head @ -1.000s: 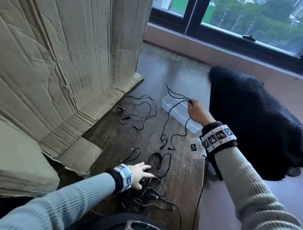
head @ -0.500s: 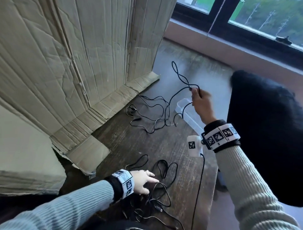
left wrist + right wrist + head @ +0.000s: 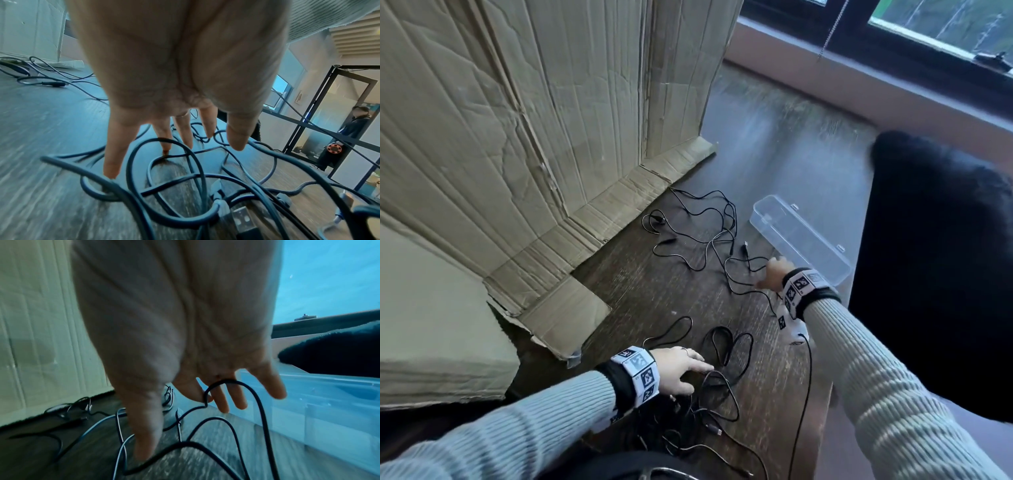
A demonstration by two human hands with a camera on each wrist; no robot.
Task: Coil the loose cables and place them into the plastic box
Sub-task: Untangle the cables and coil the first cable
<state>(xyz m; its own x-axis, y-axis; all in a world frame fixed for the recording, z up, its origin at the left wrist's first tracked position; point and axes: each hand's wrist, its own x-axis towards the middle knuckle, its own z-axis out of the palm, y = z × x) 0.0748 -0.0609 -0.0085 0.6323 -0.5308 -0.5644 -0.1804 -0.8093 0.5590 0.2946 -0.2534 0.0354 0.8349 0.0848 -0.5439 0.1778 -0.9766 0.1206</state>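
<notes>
Down comes the right hand (image 3: 774,274) from where it held a cable up high; now it's low over the table (image 3: 774,144), fingers loose and spread, gripping nothing, a black cable (image 3: 236,382) looping across them. Left hand (image 3: 681,371) sits flat, fingers straight, fingertips pressing the near tangle of cables (image 3: 709,404). More loose cables (image 3: 698,233) sprawl beside the clear plastic box (image 3: 804,236), just right of the right hand. Cardboard (image 3: 534,137) stands at left, a dark furry thing (image 3: 935,257) at right.
</notes>
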